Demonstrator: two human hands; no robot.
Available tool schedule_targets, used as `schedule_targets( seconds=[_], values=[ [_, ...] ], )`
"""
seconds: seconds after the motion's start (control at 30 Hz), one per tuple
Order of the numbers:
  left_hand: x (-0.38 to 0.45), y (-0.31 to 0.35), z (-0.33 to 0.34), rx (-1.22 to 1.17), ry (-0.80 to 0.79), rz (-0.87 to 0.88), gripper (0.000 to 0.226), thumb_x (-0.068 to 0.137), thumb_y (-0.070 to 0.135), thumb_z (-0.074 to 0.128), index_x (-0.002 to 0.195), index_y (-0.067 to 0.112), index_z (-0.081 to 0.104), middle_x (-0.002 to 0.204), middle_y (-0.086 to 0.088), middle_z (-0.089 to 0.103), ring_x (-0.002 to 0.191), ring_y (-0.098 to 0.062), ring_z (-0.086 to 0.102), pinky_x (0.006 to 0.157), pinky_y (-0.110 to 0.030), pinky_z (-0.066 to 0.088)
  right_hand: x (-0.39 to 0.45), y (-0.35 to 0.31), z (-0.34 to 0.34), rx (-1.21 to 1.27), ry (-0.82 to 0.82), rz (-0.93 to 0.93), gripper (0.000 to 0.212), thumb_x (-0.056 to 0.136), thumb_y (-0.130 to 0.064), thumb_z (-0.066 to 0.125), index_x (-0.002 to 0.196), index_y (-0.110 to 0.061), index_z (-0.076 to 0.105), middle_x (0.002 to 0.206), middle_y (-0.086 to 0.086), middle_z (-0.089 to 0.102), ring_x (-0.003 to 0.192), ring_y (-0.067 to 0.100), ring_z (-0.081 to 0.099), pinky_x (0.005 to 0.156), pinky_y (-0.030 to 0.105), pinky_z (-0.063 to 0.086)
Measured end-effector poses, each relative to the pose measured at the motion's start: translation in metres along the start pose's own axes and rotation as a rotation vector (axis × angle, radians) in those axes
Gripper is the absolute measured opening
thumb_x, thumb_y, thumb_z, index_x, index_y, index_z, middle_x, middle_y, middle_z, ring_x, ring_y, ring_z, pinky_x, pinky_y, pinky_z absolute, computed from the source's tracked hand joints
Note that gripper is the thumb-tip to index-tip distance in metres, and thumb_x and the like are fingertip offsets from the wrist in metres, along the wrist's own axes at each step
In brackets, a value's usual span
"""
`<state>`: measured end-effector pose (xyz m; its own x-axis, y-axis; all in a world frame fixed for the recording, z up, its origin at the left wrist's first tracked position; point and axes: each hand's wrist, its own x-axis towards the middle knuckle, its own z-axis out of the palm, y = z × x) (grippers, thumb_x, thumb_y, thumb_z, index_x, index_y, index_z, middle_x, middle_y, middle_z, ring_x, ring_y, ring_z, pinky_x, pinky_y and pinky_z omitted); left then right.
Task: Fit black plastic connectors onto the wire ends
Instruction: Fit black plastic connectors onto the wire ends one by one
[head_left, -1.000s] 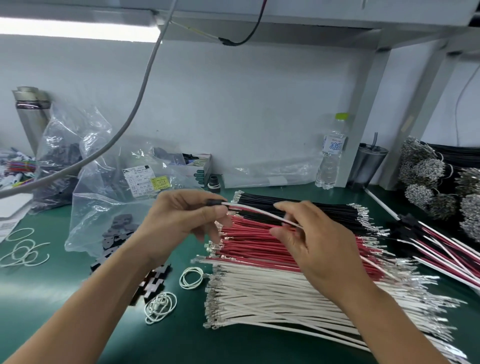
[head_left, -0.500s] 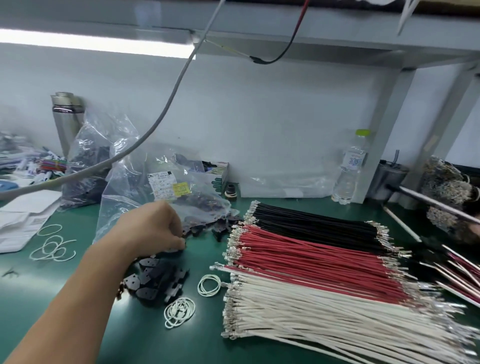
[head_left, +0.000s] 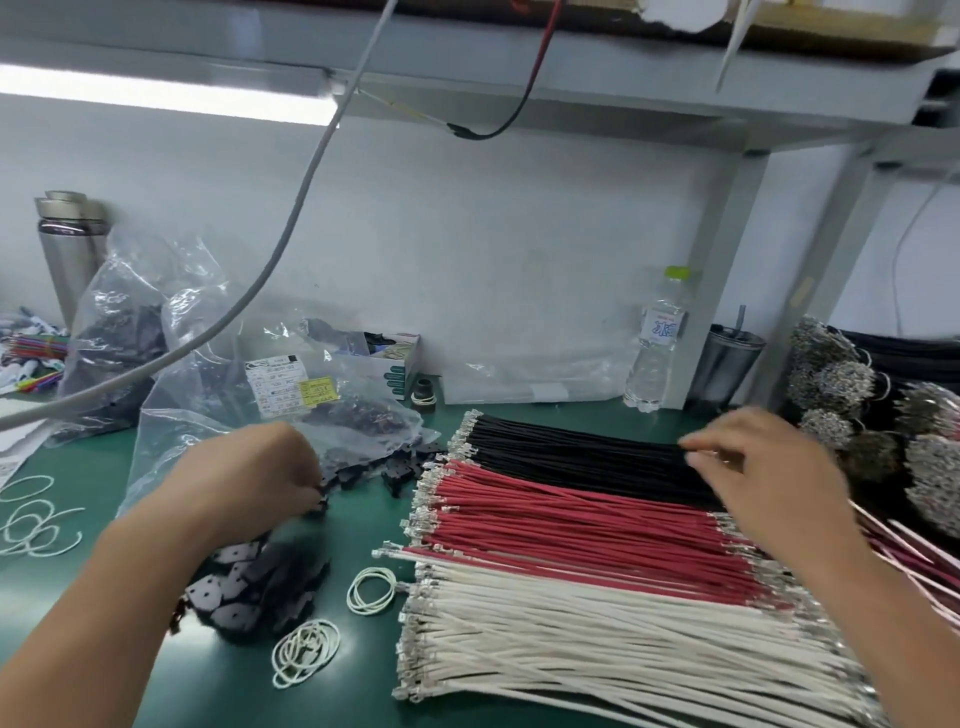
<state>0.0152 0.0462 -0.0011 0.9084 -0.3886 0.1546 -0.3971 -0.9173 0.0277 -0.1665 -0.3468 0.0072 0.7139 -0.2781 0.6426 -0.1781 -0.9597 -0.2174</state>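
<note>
Loose black plastic connectors lie in a heap on the green bench, spilling from a clear bag. My left hand is down on the heap's far edge with its fingers curled under; its fingertips are hidden. To the right lie three flat rows of crimped wires: black wires, red wires and white wires. My right hand hovers blurred over the right ends of the black wires, fingers stretched out and holding nothing.
White rubber bands lie between heap and wires. A water bottle and a dark cup stand at the back wall. Bundled wires crowd the right edge. A grey cable hangs across the left.
Both hands held a connector and a white wire a second ago. My left hand has since dropped to the connector heap, and my right hand has come back over the black wires.
</note>
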Motion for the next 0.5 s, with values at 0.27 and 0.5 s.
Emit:
schedule_targets(
  seconds=[0.27,0.5],
  values=[
    [-0.002,0.011,-0.002,-0.215,0.044,0.163,0.009,0.094,0.04,0.069,0.088,0.041,0.061,0.097,0.021,0.062,0.085,0.003,0.061,0.08,-0.028,0.055,0.053,-0.092,0.114,0.146,-0.408,-0.057,0.013,0.092,-0.034,0.07,0.102,-0.032,0.078,0.107,-0.013,0.07,0.101,0.01,0.064,0.077,0.026,0.042],
    [-0.018,0.027,-0.013,-0.166,-0.244,0.208,0.017,0.071,0.034,0.067,0.081,0.047,0.073,0.075,0.043,0.062,0.067,0.009,0.063,0.067,-0.02,0.058,0.05,-0.083,0.12,0.036,-0.37,-0.098,0.011,0.099,-0.025,0.057,0.098,-0.029,0.067,0.103,-0.011,0.064,0.094,0.014,0.063,0.072,0.03,0.043]
  ],
)
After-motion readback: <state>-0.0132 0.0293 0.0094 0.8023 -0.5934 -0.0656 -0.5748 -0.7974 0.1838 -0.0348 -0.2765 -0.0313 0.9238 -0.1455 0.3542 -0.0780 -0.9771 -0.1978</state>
